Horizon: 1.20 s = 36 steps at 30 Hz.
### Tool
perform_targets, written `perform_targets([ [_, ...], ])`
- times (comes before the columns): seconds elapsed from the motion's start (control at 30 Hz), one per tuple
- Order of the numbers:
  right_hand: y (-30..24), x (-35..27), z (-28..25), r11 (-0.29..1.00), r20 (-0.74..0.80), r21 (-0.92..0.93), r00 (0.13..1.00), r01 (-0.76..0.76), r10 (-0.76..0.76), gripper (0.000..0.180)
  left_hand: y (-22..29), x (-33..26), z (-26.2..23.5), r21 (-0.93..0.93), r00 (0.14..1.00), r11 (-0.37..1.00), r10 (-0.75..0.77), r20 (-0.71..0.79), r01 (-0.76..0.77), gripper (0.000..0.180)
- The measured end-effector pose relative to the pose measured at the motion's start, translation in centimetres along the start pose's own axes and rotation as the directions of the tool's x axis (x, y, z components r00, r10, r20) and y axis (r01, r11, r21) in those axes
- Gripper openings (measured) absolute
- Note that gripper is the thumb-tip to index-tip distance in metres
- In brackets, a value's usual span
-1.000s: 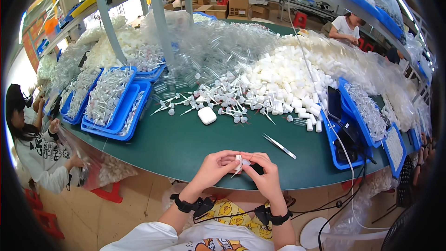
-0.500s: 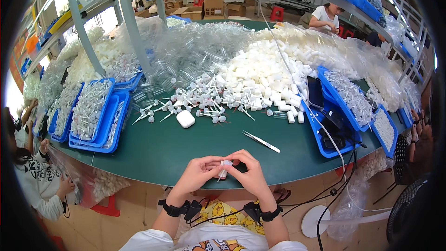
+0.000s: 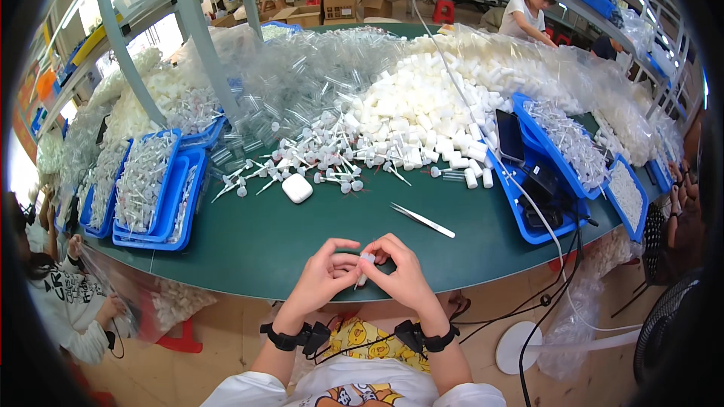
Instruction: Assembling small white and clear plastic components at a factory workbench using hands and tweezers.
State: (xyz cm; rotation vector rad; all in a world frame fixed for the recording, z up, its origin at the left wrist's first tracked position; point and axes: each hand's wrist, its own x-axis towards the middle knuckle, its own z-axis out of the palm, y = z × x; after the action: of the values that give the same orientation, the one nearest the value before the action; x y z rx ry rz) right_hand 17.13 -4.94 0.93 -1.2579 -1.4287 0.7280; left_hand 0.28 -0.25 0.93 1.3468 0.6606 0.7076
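My left hand [image 3: 320,279] and my right hand [image 3: 403,275] meet at the near edge of the green table [image 3: 264,245], both pinching one small white pump part [image 3: 365,262] with a thin stem hanging down. Both wrists wear black bands. Ahead lies a scatter of white pump heads with tubes [image 3: 324,162], a heap of white caps [image 3: 422,109] and a pile of clear tubes [image 3: 309,79]. Metal tweezers [image 3: 422,220] lie on the table just beyond my right hand.
A small white case [image 3: 297,188] sits mid-table. Blue trays [image 3: 154,188] of parts stand at the left, more blue trays [image 3: 558,151] and a dark phone [image 3: 508,136] at the right. One person sits at the lower left [image 3: 64,294], another at the far right [image 3: 526,15].
My hands stay together on the small part with only slight finger movement. The view has shifted a little, so the table contents sit slightly lower and left.
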Motion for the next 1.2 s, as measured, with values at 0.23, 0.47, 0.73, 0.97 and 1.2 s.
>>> perform_targets([
  [0.23, -0.1, 0.2, -0.2, 1.0, 0.055, 0.009, 0.998, 0.011, -0.011, 0.02, -0.8, 0.4, -0.2, -0.042, 0.997, 0.999, 0.01, -0.08, -0.013, 0.034],
  [0.47, 0.2, 0.5, -1.1, 0.985, 0.157, 0.175, 0.987, -0.004, -0.024, 0.023, -1.0, 0.8, -0.3, -0.094, 0.996, 0.994, 0.042, -0.077, -0.05, 0.032],
  [0.73, 0.4, 0.2, -0.8, 0.983, 0.117, 0.181, 0.993, -0.023, 0.001, 0.021, -1.0, 0.4, -0.2, -0.051, 0.997, 0.998, 0.02, -0.07, -0.023, 0.023],
  [0.97, 0.3, 0.2, -0.8, 0.986, 0.104, 0.166, 0.995, -0.012, -0.006, 0.021, -0.9, 0.4, 0.1, 0.128, 0.982, 0.976, 0.182, -0.054, -0.174, 0.02],
  [1.2, 0.5, 0.2, -0.7, 0.977, 0.11, 0.205, 0.993, -0.059, 0.037, 0.023, -1.2, 0.6, -0.1, 0.09, 0.985, 0.99, 0.115, -0.127, -0.104, 0.015],
])
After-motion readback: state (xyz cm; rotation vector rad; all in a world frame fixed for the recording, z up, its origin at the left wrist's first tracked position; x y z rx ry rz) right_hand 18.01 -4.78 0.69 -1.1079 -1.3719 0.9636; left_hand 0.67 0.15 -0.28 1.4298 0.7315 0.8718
